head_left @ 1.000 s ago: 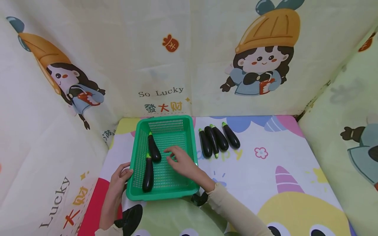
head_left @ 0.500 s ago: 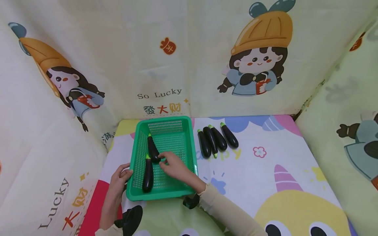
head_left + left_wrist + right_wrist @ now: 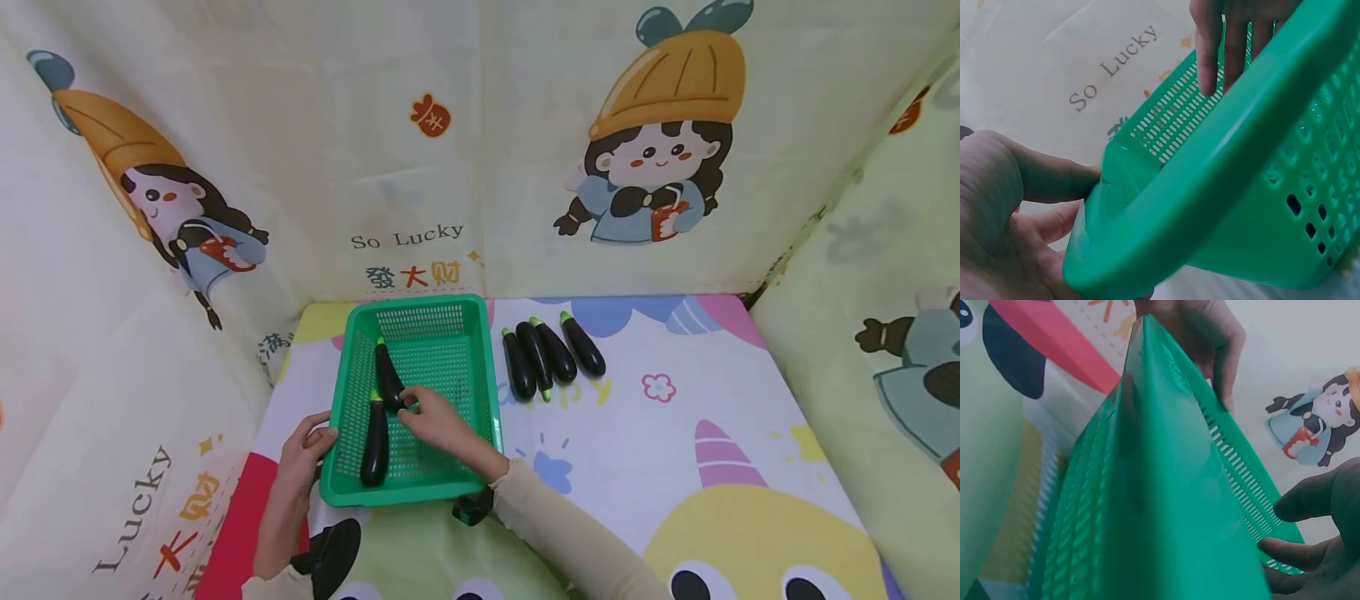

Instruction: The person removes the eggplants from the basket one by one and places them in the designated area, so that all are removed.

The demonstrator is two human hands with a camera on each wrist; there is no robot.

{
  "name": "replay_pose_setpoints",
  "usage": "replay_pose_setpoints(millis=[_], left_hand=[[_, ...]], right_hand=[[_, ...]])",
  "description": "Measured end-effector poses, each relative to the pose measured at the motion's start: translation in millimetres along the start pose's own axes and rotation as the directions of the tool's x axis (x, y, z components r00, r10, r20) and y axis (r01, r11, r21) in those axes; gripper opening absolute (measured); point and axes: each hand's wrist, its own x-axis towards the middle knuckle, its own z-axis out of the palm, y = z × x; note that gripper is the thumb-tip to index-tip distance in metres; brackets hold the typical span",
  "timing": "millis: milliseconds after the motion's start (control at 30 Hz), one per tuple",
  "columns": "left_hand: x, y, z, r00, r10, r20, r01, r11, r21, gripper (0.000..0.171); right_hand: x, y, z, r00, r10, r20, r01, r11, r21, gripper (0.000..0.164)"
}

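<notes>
A green plastic basket (image 3: 442, 492) stands on the table, with two eggplants lying lengthwise inside its left half. My left hand (image 3: 302, 458) grips the basket's left rim, thumb on top and fingers against the outside; the left wrist view shows this hold closely. Reaching over the right rim, my right hand (image 3: 435, 421) has its fingertips at the lower end of the farther eggplant (image 3: 388, 375). In the right wrist view its thumb and fingers are apart, and the basket wall hides the eggplant there. The nearer eggplant (image 3: 375, 446) lies below, its green stem end close to the farther one.
Several more eggplants (image 3: 555, 354) lie side by side on the table, right of the basket. A printed cloth (image 3: 622, 442) covers the tabletop. Printed curtains (image 3: 517, 167) close off the back and both sides.
My right hand has moved left and slightly down inside the basket, to the farther eggplant's lower end. The left hand stays on the rim.
</notes>
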Motion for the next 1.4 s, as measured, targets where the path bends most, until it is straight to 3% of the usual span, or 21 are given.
replay_pose_setpoints(millis=[200, 567, 933, 1167, 1400], left_hand=[[-0.4, 0.8, 0.9, 1.000, 0.003, -0.009, -0.003, 1.000, 0.008, 0.049], [-1.5, 0.9, -0.1, 1.000, 0.021, -0.003, -0.021, 1.000, 0.001, 0.050], [0.5, 0.0, -1.2, 1.000, 0.006, 0.002, -0.006, 1.000, -0.005, 0.050], [1.2, -2.9, -2.0, 1.000, -0.010, 0.014, 0.010, 1.000, -0.003, 0.051], [0.3, 0.6, -2.5, 1.000, 0.016, 0.016, -0.015, 1.000, -0.022, 0.050]], right_hand=[[6, 1, 4, 0.998, 0.056, -0.001, -0.056, 0.998, 0.016, 0.040], [7, 7, 4, 0.986, 0.148, 0.080, -0.156, 0.983, 0.102, 0.047], [7, 11, 6, 0.965, 0.189, 0.184, -0.233, 0.935, 0.266, 0.060], [-1, 5, 8, 0.957, 0.222, 0.188, -0.275, 0.903, 0.331, 0.057], [-7, -3, 16, 0.952, 0.225, 0.206, -0.286, 0.893, 0.347, 0.060]])
